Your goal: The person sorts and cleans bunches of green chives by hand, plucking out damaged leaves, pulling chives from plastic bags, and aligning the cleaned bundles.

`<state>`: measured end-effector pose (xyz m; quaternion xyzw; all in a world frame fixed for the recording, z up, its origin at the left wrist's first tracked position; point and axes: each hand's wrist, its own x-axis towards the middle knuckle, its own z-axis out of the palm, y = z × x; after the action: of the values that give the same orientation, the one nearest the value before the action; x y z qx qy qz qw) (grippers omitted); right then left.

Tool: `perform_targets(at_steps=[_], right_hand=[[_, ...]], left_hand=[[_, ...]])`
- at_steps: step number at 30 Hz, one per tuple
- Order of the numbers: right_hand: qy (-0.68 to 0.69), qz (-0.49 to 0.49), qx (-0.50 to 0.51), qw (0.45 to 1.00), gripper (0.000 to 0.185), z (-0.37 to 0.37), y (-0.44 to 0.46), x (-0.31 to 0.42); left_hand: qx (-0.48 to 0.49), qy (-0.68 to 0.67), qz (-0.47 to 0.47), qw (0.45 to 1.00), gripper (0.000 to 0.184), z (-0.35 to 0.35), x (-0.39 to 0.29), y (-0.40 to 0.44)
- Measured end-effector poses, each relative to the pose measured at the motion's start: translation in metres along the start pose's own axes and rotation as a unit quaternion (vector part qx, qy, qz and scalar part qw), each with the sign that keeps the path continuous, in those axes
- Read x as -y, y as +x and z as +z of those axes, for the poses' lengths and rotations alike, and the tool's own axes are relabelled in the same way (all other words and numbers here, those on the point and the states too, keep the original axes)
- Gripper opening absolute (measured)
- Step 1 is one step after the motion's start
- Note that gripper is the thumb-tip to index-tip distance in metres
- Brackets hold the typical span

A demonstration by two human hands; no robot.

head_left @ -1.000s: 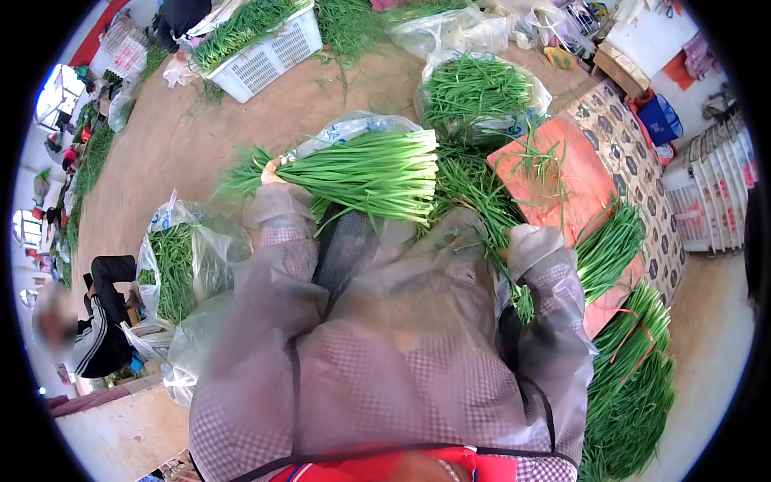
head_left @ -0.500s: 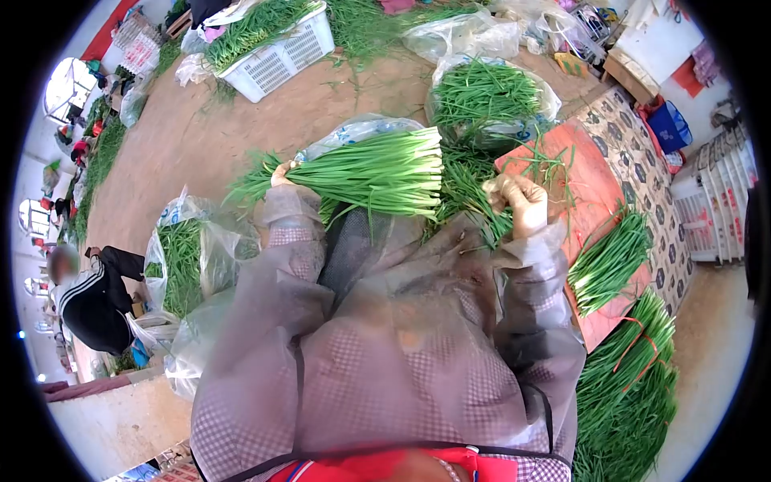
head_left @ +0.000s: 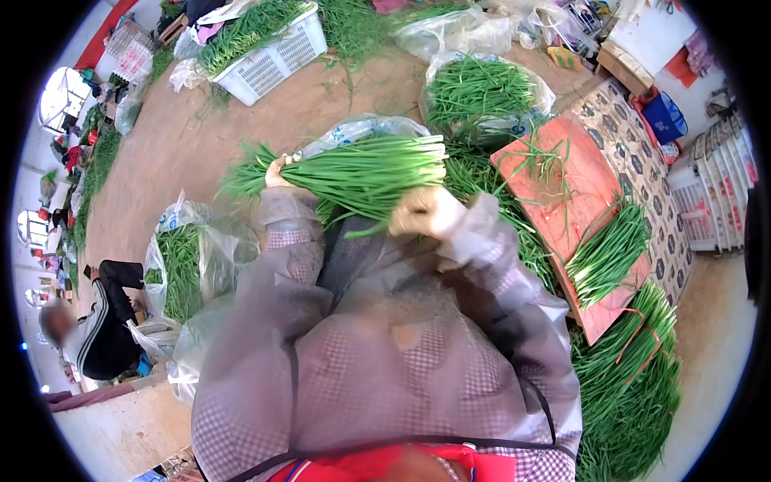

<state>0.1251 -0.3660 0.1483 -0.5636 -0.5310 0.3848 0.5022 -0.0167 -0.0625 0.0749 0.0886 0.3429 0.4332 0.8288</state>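
Observation:
My left hand [head_left: 277, 173] is wrapped round the leafy end of a thick bunch of garlic chives [head_left: 361, 173], held crosswise before my lap with its pale stem ends to the right. Just under those stem ends is my right hand [head_left: 428, 212], smeared by motion. Its fingers look bent, but whether they hold any stems cannot be made out. Loose chives [head_left: 474, 178] lie beyond it. To the right, a reddish board [head_left: 542, 189] carries stray leaves and a smaller bunch of chives [head_left: 608, 255].
A big pile of chives with red ties [head_left: 630, 386] lies at lower right. Bagged chives stand ahead [head_left: 482, 90] and at left [head_left: 181, 261]. Farther off are a white crate of greens [head_left: 273, 63] and stacked white crates [head_left: 707, 197]. Another person [head_left: 104, 325] sits at left.
My right hand has moved left from beside the board to the stem ends of the bunch. The left hand keeps its hold, and the bunch has shifted slightly.

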Motion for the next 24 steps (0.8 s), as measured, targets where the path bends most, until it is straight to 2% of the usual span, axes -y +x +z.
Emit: perform_targets(at_steps=[3, 5, 6, 7, 9, 11, 12, 13, 15, 16, 17, 18, 19, 21, 23, 24], right_hand=[[0.11, -0.077, 0.174, 0.975, 0.015, -0.02, -0.042, 0.008], [0.178, 0.084, 0.225, 0.954, 0.019, -0.032, -0.067, 0.01], [0.127, 0.22, 0.124, 0.959, 0.025, -0.03, -0.074, 0.018], [0.065, 0.155, 0.033, 0.985, 0.033, -0.026, -0.07, 0.002], [-0.065, 0.245, -0.078, 0.964, 0.038, -0.025, -0.053, -0.005], [-0.092, 0.224, -0.144, 0.959, 0.038, -0.008, -0.03, -0.033], [0.052, 0.195, -0.196, 0.96, 0.037, 0.006, -0.021, -0.007], [0.195, 0.104, -0.247, 0.944, 0.031, 0.022, -0.014, -0.035], [0.323, 0.094, -0.228, 0.914, 0.024, 0.035, -0.015, -0.014], [0.325, 0.096, -0.228, 0.913, 0.024, 0.036, -0.019, -0.013], [0.275, 0.109, -0.189, 0.937, 0.021, 0.033, -0.025, -0.013], [0.221, 0.12, -0.148, 0.956, 0.018, 0.029, -0.031, -0.014], [0.235, 0.09, -0.127, 0.959, 0.013, 0.025, -0.039, -0.031], [0.2, 0.039, -0.111, 0.973, 0.011, 0.005, -0.057, -0.033], [0.187, 0.127, -0.124, 0.966, 0.015, -0.017, -0.082, -0.054], [0.155, 0.165, -0.143, 0.964, 0.016, -0.029, -0.097, -0.071]], left_hand=[[0.022, -0.029, 0.003, 0.999, 0.007, -0.016, -0.003, 0.022], [0.028, -0.027, -0.014, 0.999, 0.004, -0.023, -0.004, 0.03], [0.067, -0.045, -0.027, 0.996, 0.003, -0.025, -0.001, 0.028], [0.106, -0.064, -0.04, 0.991, 0.002, -0.027, 0.003, 0.027], [0.086, -0.076, -0.029, 0.993, 0.003, -0.027, 0.009, 0.025], [0.119, -0.073, -0.034, 0.99, 0.004, -0.025, 0.012, 0.021], [0.121, -0.072, -0.035, 0.989, 0.004, -0.026, 0.011, 0.023], [0.138, -0.07, -0.025, 0.988, 0.004, -0.033, 0.007, 0.033], [0.153, -0.068, -0.012, 0.986, 0.004, -0.038, -0.005, 0.04], [0.23, -0.062, -0.009, 0.971, 0.004, -0.04, -0.011, 0.04], [0.305, -0.056, -0.006, 0.951, 0.007, -0.042, -0.017, 0.041], [0.429, -0.066, 0.006, 0.901, 0.013, -0.045, -0.022, 0.047], [0.428, -0.067, 0.007, 0.901, 0.013, -0.045, -0.03, 0.055], [0.501, -0.08, 0.025, 0.861, 0.018, -0.048, -0.045, 0.071], [0.51, -0.049, 0.046, 0.858, 0.02, -0.045, -0.057, 0.066], [0.54, -0.071, 0.039, 0.838, 0.019, -0.04, -0.06, 0.064]])
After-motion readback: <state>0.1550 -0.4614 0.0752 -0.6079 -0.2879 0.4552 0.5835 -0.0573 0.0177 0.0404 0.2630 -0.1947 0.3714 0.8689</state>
